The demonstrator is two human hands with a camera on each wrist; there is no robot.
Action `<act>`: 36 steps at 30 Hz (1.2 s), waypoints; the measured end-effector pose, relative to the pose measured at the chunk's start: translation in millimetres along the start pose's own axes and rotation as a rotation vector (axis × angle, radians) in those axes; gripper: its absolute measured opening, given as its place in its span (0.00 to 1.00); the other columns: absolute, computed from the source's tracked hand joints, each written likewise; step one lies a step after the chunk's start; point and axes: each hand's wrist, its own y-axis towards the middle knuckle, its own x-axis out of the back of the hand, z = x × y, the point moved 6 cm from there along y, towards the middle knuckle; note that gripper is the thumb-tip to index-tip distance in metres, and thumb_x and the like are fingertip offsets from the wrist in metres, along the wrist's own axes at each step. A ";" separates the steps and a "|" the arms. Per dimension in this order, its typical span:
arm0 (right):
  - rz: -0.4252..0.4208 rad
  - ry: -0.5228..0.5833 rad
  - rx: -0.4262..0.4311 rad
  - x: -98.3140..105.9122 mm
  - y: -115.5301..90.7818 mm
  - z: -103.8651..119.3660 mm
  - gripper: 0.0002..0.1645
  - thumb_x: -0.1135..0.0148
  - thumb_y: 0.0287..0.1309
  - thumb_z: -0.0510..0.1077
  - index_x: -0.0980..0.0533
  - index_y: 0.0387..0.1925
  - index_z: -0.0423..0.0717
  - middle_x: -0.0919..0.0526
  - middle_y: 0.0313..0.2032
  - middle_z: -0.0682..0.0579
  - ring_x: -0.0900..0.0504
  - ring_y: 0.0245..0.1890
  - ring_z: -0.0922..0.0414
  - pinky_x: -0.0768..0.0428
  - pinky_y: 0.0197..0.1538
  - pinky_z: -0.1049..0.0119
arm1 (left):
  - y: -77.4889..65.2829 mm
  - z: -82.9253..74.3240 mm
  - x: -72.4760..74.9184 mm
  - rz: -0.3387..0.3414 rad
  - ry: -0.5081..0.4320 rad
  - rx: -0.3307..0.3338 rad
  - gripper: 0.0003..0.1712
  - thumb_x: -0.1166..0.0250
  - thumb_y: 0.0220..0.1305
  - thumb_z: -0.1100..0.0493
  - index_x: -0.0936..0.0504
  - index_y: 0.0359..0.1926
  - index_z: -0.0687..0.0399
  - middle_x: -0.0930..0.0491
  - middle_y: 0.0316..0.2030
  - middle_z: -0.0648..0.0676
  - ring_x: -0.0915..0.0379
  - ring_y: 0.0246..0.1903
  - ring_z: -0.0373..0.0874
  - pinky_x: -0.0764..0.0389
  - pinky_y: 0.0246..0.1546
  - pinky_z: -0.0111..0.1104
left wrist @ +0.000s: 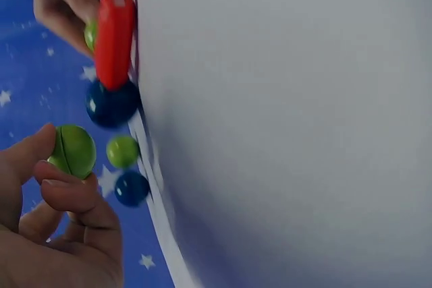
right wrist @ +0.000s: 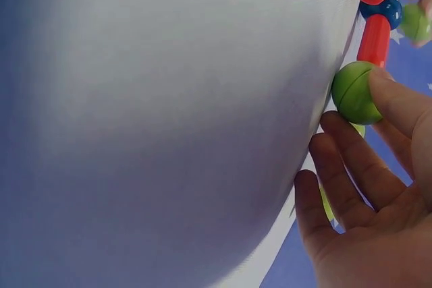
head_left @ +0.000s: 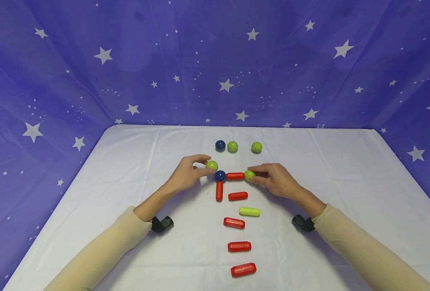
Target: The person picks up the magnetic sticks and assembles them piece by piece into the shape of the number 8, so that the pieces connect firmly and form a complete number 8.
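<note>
My left hand [head_left: 186, 173] pinches a green ball [left wrist: 75, 152] between thumb and fingers, just up and left of a dark blue ball [head_left: 220, 176]. Two red rods meet that blue ball: one red rod [head_left: 235, 176] runs right from it, the other red rod [head_left: 219, 191] points toward me. At the right end of the first rod sits a second green ball [right wrist: 356, 92], pinched by the thumb and fingers of my right hand [head_left: 278, 180]. The remaining fingers of the right hand are spread near the tabletop in the right wrist view.
Behind the hands stand another blue ball [head_left: 220, 146] and two green balls, one [head_left: 232, 146] beside it and one [head_left: 256, 147] farther right. Nearer me lie a yellow-green rod [head_left: 249, 211] and several loose red rods [head_left: 239, 246] on the white tablecloth [head_left: 134, 262]. A starry backdrop [head_left: 215, 60] rises behind.
</note>
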 end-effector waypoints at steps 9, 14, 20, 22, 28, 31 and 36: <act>0.003 0.002 -0.005 -0.3 0.2 0.7 0.23 0.30 0.59 0.42 0.20 0.56 0.41 0.15 0.45 0.50 0.22 0.38 0.57 0.21 0.46 0.57 | -31.5 -2.2 -15.5 0.102 -0.076 0.064 0.22 0.29 0.61 0.54 0.18 0.56 0.52 0.20 0.49 0.53 0.28 0.22 0.46 0.30 0.23 0.33; 0.005 0.003 -0.009 0.5 -0.4 0.7 0.23 0.30 0.59 0.43 0.20 0.57 0.42 0.15 0.46 0.50 0.22 0.38 0.57 0.21 0.46 0.57 | -43.2 -3.7 -23.0 0.172 -0.076 0.061 0.20 0.29 0.60 0.54 0.17 0.53 0.51 0.20 0.48 0.52 0.33 0.18 0.42 0.33 0.19 0.31; 0.007 0.009 -0.012 1.1 -0.6 0.7 0.23 0.30 0.59 0.42 0.20 0.57 0.42 0.15 0.45 0.51 0.22 0.37 0.57 0.22 0.44 0.58 | -53.7 -8.3 -32.9 0.275 -0.056 0.014 0.20 0.29 0.61 0.57 0.18 0.53 0.56 0.20 0.48 0.53 0.31 0.20 0.41 0.28 0.24 0.30; 0.005 0.011 -0.008 0.7 -0.5 0.8 0.23 0.30 0.59 0.42 0.20 0.56 0.42 0.15 0.44 0.50 0.22 0.37 0.57 0.22 0.44 0.58 | -56.2 -8.2 -34.8 0.291 -0.043 0.010 0.20 0.29 0.60 0.57 0.17 0.53 0.56 0.20 0.48 0.53 0.32 0.19 0.40 0.29 0.23 0.30; -0.001 0.007 -0.006 0.2 -0.2 0.3 0.23 0.30 0.59 0.42 0.20 0.56 0.42 0.15 0.44 0.51 0.22 0.37 0.57 0.22 0.44 0.59 | -61.3 -3.8 -37.3 0.313 -0.013 0.019 0.19 0.27 0.59 0.56 0.16 0.51 0.53 0.21 0.46 0.51 0.32 0.20 0.40 0.28 0.24 0.30; 0.003 0.008 -0.002 -0.3 0.0 0.6 0.23 0.30 0.60 0.42 0.20 0.57 0.42 0.15 0.44 0.51 0.22 0.37 0.57 0.22 0.44 0.58 | -63.4 -1.0 -38.8 0.329 -0.016 0.024 0.18 0.27 0.59 0.57 0.16 0.51 0.52 0.21 0.44 0.51 0.30 0.22 0.41 0.25 0.26 0.31; -0.004 0.004 0.000 0.3 -0.1 0.9 0.23 0.30 0.59 0.42 0.20 0.56 0.42 0.15 0.44 0.51 0.22 0.37 0.57 0.22 0.44 0.58 | -64.4 -0.1 -41.3 0.348 -0.025 -0.003 0.19 0.27 0.59 0.59 0.16 0.52 0.53 0.21 0.43 0.51 0.29 0.24 0.41 0.23 0.26 0.33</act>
